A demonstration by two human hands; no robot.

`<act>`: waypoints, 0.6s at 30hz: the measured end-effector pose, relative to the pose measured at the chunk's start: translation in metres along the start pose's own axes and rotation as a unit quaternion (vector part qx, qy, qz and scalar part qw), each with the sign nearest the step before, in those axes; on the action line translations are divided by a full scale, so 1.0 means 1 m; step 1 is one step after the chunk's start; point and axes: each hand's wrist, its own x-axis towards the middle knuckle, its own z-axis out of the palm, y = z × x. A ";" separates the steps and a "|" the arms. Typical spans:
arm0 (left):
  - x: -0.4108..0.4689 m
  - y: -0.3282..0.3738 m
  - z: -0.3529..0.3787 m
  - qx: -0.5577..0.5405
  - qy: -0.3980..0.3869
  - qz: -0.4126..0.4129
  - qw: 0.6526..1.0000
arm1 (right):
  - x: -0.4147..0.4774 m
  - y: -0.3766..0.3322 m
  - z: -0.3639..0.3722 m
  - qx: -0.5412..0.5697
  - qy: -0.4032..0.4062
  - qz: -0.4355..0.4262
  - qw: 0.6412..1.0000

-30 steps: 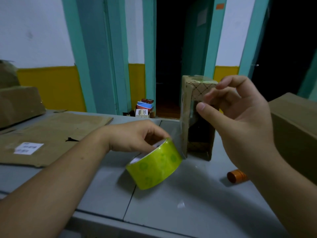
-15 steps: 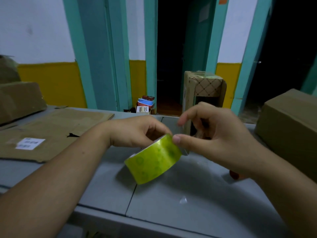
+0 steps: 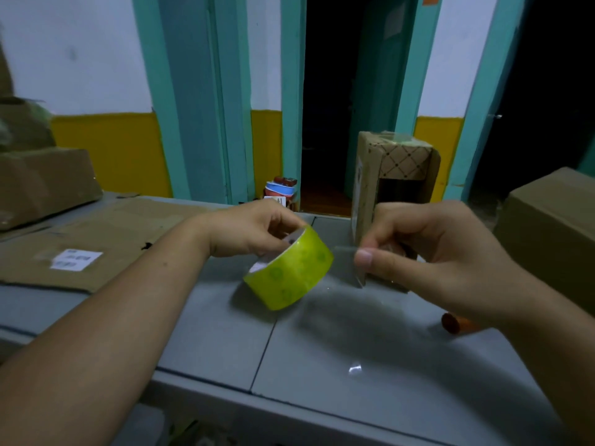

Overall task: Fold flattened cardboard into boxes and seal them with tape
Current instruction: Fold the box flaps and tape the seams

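Nearest you on the grey table lies a small shiny scrap. Above the table, your left hand grips the yellow-green tape roll, fingers curled into its core and the roll tilted. Just beside it, your right hand pinches the free end of a clear tape strip between thumb and forefinger. Under your right wrist sits what may be an orange cap, partly hidden. Behind your hands a small cardboard box stands upright on the table, its near side open. Flattened cardboard with a white label lies to the left, and a larger box stands at the right.
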 end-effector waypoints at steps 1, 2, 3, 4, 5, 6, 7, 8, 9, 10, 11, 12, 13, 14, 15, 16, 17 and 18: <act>-0.001 -0.003 -0.002 -0.003 0.014 -0.006 1.000 | 0.000 0.000 -0.001 0.001 0.002 0.001 1.000; -0.001 -0.007 -0.004 -0.007 0.026 -0.009 1.000 | 0.000 0.000 -0.001 -0.002 0.002 0.002 1.000; -0.002 -0.008 -0.005 -0.010 0.035 -0.011 0.999 | 0.000 0.000 -0.001 -0.003 -0.001 0.005 1.000; -0.002 -0.009 -0.006 -0.011 0.045 -0.011 0.999 | -0.001 0.000 -0.001 0.002 0.000 0.007 1.000; -0.002 -0.010 -0.006 -0.011 0.055 -0.013 0.998 | -0.001 0.001 -0.001 0.013 0.005 0.009 1.000; -0.001 -0.011 -0.006 -0.013 0.066 -0.018 0.998 | -0.001 0.001 -0.001 0.023 0.012 0.010 1.000; -0.001 -0.012 -0.007 -0.017 0.075 -0.022 0.997 | -0.001 0.002 -0.002 0.026 0.020 0.012 0.999; 0.000 -0.015 -0.007 -0.022 0.081 -0.027 0.996 | -0.001 0.002 -0.003 0.023 0.020 0.016 0.999; 0.000 -0.017 -0.007 -0.028 0.084 -0.029 0.996 | -0.001 0.003 -0.003 0.019 0.011 0.024 0.999; 0.000 -0.019 -0.007 -0.031 0.086 -0.031 0.995 | -0.001 0.004 -0.003 0.015 -0.010 0.041 0.999; 0.000 -0.020 -0.007 -0.030 0.091 -0.032 0.995 | -0.001 0.005 -0.002 0.011 -0.038 0.062 0.997; 0.000 -0.020 -0.006 -0.027 0.098 -0.032 0.994 | -0.001 0.006 0.001 0.007 -0.072 0.085 0.994; 0.000 -0.019 -0.006 -0.023 0.107 -0.030 0.994 | -0.002 0.007 0.004 0.000 -0.107 0.103 0.989; 0.001 -0.019 -0.005 -0.021 0.115 -0.027 0.993 | -0.002 0.007 0.007 -0.011 -0.139 0.117 0.983; 0.001 -0.019 -0.005 -0.019 0.122 -0.023 0.992 | -0.001 0.007 0.010 -0.029 -0.165 0.126 0.978; 0.002 -0.019 -0.005 -0.017 0.127 -0.020 0.992 | -0.001 0.006 0.011 -0.050 -0.185 0.131 0.973; 0.002 -0.019 -0.005 -0.015 0.128 -0.017 0.992 | -0.001 0.006 0.012 -0.070 -0.201 0.138 0.967; 0.003 -0.019 -0.005 -0.015 0.128 -0.017 0.992 | -0.001 0.004 0.012 -0.088 -0.217 0.147 0.961</act>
